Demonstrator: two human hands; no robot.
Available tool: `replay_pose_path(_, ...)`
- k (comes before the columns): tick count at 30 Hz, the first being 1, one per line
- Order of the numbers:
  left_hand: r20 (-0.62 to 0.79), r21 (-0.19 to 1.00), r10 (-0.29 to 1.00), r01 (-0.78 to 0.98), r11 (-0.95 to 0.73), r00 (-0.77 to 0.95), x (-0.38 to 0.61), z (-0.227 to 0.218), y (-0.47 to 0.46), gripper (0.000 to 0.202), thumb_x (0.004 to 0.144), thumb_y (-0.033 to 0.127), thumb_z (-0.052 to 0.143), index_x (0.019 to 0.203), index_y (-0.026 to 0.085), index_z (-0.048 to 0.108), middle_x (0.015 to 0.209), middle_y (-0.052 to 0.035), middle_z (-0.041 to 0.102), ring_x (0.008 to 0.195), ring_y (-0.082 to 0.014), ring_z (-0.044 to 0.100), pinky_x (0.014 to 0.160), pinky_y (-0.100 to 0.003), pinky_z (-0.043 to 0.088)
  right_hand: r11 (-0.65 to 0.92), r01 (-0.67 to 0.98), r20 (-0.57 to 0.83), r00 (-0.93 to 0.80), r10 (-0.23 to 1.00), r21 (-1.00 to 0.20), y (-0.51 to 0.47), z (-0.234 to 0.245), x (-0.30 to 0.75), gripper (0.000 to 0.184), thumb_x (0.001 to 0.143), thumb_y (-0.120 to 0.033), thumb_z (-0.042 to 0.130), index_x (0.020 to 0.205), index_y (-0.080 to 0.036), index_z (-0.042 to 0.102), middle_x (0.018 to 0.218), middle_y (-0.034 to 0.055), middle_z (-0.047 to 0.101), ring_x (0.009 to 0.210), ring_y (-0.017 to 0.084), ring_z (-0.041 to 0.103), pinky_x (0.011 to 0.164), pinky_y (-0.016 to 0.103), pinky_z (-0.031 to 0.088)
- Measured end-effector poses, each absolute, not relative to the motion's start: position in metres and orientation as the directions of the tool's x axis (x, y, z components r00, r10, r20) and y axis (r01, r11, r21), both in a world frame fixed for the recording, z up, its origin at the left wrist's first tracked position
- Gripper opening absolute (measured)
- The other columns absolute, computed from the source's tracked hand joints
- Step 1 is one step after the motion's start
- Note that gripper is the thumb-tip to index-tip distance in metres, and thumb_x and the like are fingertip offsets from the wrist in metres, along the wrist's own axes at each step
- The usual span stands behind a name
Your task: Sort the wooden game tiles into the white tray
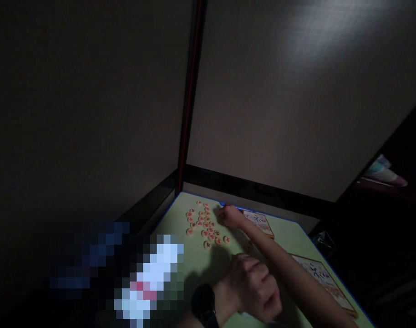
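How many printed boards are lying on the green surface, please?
2. One printed board lies near the far edge beside the right hand; the other lies nearer, along the right edge. The forearm may hide more.

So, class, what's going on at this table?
A person's right hand reaches across the green table to a cluster of round pieces marked in red. The left hand, a watch on its wrist, is curled in a fist nearer by. Two printed boards lie to the right.
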State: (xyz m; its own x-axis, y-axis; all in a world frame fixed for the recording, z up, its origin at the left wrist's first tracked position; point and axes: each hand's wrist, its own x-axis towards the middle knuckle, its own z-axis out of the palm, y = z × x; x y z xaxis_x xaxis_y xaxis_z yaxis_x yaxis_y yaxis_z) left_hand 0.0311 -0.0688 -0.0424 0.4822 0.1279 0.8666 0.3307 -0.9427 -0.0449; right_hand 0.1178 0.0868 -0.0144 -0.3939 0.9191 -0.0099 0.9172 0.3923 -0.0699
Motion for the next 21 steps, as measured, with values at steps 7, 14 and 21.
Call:
replay_pose_path(7, 0.899, -0.038, 0.118, 0.345, -0.938, 0.421, 0.03, -0.042, -0.068, 0.012, 0.065, 0.026, 0.056, 0.054, 0.021, 0.052, 0.045, 0.0012, 0.043, 0.042, -0.0135, 0.044, 0.044, -0.029, 0.035, 0.325, 0.94, 0.05, -0.322, 0.945, -0.101, 0.106, -0.004, 0.133, 0.034, 0.077, -0.007, 0.054, 0.102, -0.018, 0.075, 0.099, 0.007, 0.076, 0.094, 0.022, 0.068, 0.079, 0.024, 0.046)
replay_pose_path(14, 0.929, -0.018, 0.11, 0.34, -0.94, 0.354, 0.029, -0.04, -0.069, 0.012, 0.064, 0.023, 0.056, 0.054, 0.021, 0.05, 0.046, 0.0013, 0.044, 0.042, -0.013, 0.043, 0.043, -0.029, 0.035, 0.371, 0.918, -0.025, -0.378, 0.925, -0.143, 0.104, -0.008, 0.129, 0.03, 0.075, -0.009, 0.059, 0.097, -0.021, 0.077, 0.092, 0.0029, 0.077, 0.085, 0.019, 0.07, 0.075, 0.022, 0.047)
replay_pose_path(21, 0.869, -0.057, 0.134, 0.365, -0.929, 0.476, 0.03, -0.041, -0.069, 0.012, 0.065, 0.025, 0.056, 0.055, 0.02, 0.053, 0.046, 0.0017, 0.044, 0.042, -0.0136, 0.045, 0.044, -0.028, 0.036, 0.438, 0.883, -0.118, -0.46, 0.88, -0.168, 0.099, -0.005, 0.121, 0.029, 0.075, -0.009, 0.06, 0.095, -0.021, 0.077, 0.087, 0.0002, 0.077, 0.081, 0.016, 0.07, 0.071, 0.02, 0.047)
